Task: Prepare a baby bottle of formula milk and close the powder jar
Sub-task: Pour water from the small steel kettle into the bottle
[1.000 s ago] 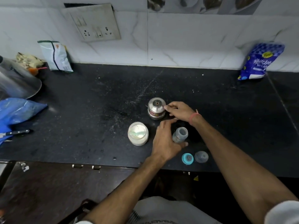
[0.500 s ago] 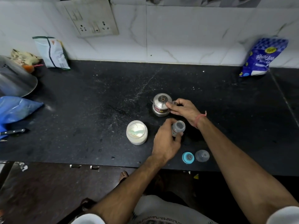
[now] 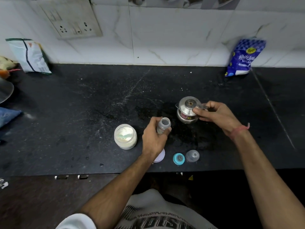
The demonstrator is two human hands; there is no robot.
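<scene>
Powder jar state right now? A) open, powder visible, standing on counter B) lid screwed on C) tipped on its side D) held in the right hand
A: the powder jar stands upright and lidless on the counter, pale powder showing inside, while the left hand holds the bottle and the right hand is at the steel pot.

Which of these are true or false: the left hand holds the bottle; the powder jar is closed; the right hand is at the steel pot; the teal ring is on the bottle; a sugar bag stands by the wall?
1. The left hand holds the bottle. True.
2. The powder jar is closed. False: it is open, powder showing.
3. The right hand is at the steel pot. True.
4. The teal ring is on the bottle. False: it lies on the counter.
5. A sugar bag stands by the wall. True.
</scene>
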